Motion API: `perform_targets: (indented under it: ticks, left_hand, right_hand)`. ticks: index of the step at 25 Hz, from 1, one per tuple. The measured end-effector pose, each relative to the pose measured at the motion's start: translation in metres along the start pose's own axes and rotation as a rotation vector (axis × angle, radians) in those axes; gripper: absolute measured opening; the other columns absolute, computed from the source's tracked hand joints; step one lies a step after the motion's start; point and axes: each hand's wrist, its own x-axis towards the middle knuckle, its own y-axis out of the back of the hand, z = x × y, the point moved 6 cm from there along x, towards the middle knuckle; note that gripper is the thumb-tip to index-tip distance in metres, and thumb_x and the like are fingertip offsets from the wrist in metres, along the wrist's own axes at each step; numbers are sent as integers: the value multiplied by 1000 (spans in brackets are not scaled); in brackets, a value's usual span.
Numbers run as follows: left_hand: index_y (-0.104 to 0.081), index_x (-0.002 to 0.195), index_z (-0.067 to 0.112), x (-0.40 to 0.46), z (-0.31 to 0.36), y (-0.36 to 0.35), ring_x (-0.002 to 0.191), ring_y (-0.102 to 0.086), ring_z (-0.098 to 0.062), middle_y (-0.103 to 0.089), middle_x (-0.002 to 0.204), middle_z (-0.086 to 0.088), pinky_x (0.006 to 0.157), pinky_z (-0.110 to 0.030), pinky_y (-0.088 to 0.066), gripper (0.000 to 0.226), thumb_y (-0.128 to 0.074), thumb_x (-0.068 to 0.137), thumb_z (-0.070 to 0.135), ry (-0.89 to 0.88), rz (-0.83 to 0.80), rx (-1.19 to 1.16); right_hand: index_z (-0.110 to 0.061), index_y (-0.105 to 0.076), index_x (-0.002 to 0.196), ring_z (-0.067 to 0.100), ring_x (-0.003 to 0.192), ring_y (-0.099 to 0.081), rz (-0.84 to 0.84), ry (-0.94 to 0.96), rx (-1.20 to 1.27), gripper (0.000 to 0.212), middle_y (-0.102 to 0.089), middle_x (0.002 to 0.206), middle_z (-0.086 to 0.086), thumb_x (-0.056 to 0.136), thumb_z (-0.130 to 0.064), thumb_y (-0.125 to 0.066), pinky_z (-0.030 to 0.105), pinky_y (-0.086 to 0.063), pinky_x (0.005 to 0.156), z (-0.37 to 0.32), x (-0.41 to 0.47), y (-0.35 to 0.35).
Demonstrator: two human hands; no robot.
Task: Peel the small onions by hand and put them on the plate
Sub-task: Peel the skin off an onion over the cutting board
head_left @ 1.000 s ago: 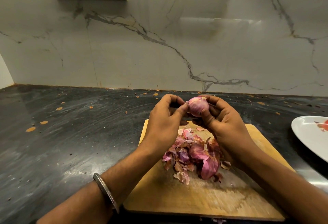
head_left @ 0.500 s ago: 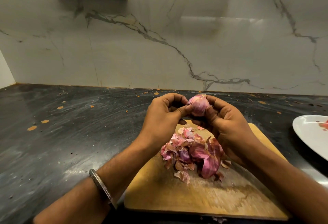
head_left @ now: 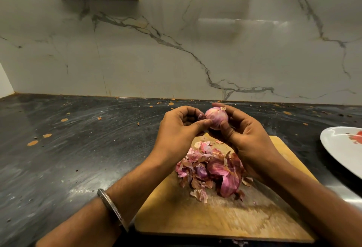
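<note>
**Small onion held up over the board**

The right hand (head_left: pixel 248 139) holds the onion (head_left: pixel 217 118) above the board (head_left: pixel 195 217), root tip up toward 12 o'clock. The left hand (head_left: pixel 176 129) pinches its skin at 9 o'clock. Both hands sit a bit higher than before. Peels (head_left: pixel 211 170) lie below. The plate (head_left: pixel 337 149) waits at 3 o'clock on the desk (head_left: pixel 68 149).

Small onion (head_left: pixel 217 118) held above far edge of wooden cutting board (head_left: pixel 215 217), gripped between right hand (head_left: pixel 248 139) thumb and fingers. Left hand (head_left: pixel 176 129) thumb tip pressed against onion's left side, fingers curled behind. Pile of pink peels (head_left: pixel 211 170) on board below the fingers. White plate (head_left: pixel 337 149) well right of fingers, on dark counter (head_left: pixel 68 149).
</note>
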Motion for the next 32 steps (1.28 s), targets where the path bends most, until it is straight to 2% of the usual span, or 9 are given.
perform_targets:
  ticks: [4, 7, 12, 16, 22, 24, 27, 29, 32]
  left_hand:
    - [-67, 94, 7, 0, -2, -3, 81, -69, -17, -69, 89, -11, 71, -24, -59, 6, -68, 88, 8, 19, -47, -6]
    - [-65, 94, 10, -1, -1, -5, 86, -70, -19, -69, 94, -13, 71, -26, -59, 4, -67, 90, 11, 6, -56, 25]
    - [-67, 97, 14, 0, 0, -2, 85, -72, -16, -71, 94, -7, 69, -25, -59, 11, -70, 87, 8, 16, 2, -13]
    - [-68, 101, 13, 0, 2, -2, 83, -71, -13, -72, 96, -6, 70, -22, -58, 13, -68, 89, 7, 18, -7, -18]
    - [-65, 105, 20, -2, 1, -5, 85, -69, -9, -69, 100, -5, 70, -22, -58, 19, -65, 92, 7, 59, -24, -16]
    - [-66, 107, 20, -2, -1, -5, 83, -68, -8, -69, 98, -3, 70, -22, -58, 20, -66, 91, 7, 69, -38, -16]
    - [-71, 105, 22, -2, -3, -5, 79, -65, -7, -69, 91, 5, 71, -24, -59, 18, -61, 96, 11, 72, -61, 191]
    - [-73, 99, 23, -2, -4, -5, 75, -59, -3, -65, 84, 15, 74, -27, -57, 18, -55, 100, 19, 57, -65, 397]
    - [-67, 80, 29, -2, -4, -5, 71, -55, 0, -59, 73, 18, 72, -28, -45, 29, -49, 102, 36, 47, -89, 571]
  right_hand:
    - [-19, -65, 123, 24, 112, -70, -2, 8, 3, 42, -73, 118, 7, 81, -21, -66, 30, -58, 91, 0, -1, 0]
    - [-14, -62, 128, 21, 111, -70, 21, 18, -49, 47, -72, 120, 6, 82, -22, -66, 30, -58, 91, 0, 0, 2]
    - [-14, -59, 127, 18, 105, -71, 46, 43, -137, 51, -72, 117, 3, 78, -24, -70, 25, -59, 77, -4, 0, 6]
    - [-10, -56, 129, 15, 102, -72, 46, 50, -160, 53, -70, 120, 5, 78, -22, -70, 24, -59, 74, -3, -1, 5]
    - [-20, -62, 126, 15, 101, -71, 65, 72, -191, 49, -70, 116, -3, 79, -23, -72, 25, -60, 77, -1, -1, 7]
    - [-21, -63, 121, 17, 98, -71, 118, 62, -200, 45, -68, 116, 1, 77, -25, -72, 26, -60, 76, 1, 2, 13]
    - [-20, -62, 118, 20, 98, -73, 198, 13, -75, 42, -70, 116, 7, 77, -27, -70, 27, -60, 75, 5, 5, 25]
    - [-21, -62, 118, 20, 97, -74, 190, -8, -35, 41, -73, 113, 4, 78, -30, -68, 28, -59, 75, 7, 6, 25]
    - [-25, -61, 113, 18, 91, -76, 155, -26, 14, 34, -78, 103, -3, 80, -31, -64, 24, -59, 67, 9, 6, 21]
